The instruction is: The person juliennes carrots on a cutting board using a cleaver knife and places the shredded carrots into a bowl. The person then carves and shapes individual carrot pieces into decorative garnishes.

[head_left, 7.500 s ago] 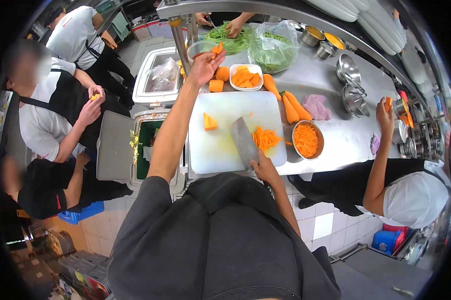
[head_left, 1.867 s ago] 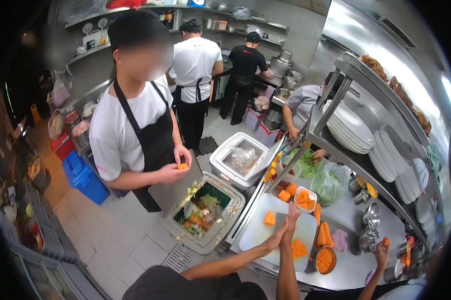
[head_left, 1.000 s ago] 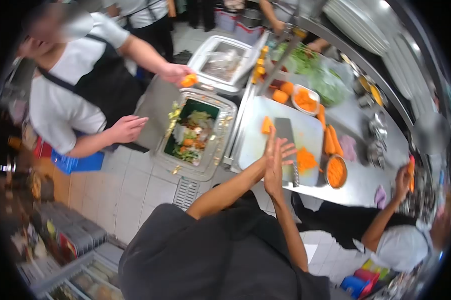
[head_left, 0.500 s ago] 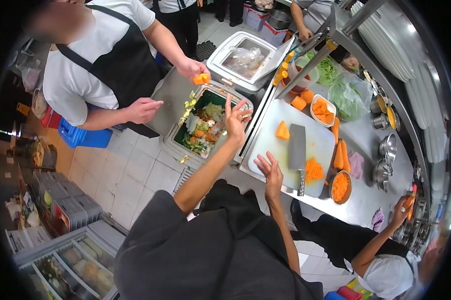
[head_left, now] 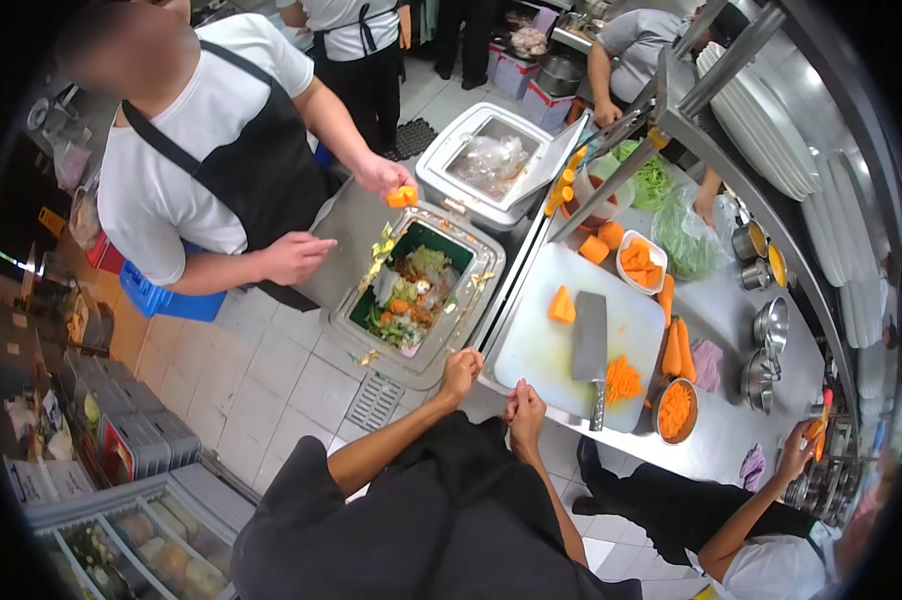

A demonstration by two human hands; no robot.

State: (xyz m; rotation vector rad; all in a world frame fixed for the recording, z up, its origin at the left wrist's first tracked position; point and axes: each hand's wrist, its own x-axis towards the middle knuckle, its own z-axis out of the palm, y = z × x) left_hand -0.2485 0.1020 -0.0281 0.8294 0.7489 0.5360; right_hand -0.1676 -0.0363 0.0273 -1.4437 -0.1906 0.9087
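Currently, the left hand [head_left: 461, 375] and right hand [head_left: 524, 412] curl inward, any pinch unclear, just off the desk [head_left: 713, 432]. The cleaver [head_left: 590, 337] lies on the cutting board [head_left: 531, 330] beside shredded carrot [head_left: 624, 380]; bumping its handle [head_left: 598, 408], near the edge, could send it falling.

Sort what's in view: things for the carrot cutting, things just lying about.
Likely for the cutting:
cleaver
cutting board
carrot chunk
loose shreds
whole carrots

Apparently lying about:
pink cloth
metal bowls
white plates
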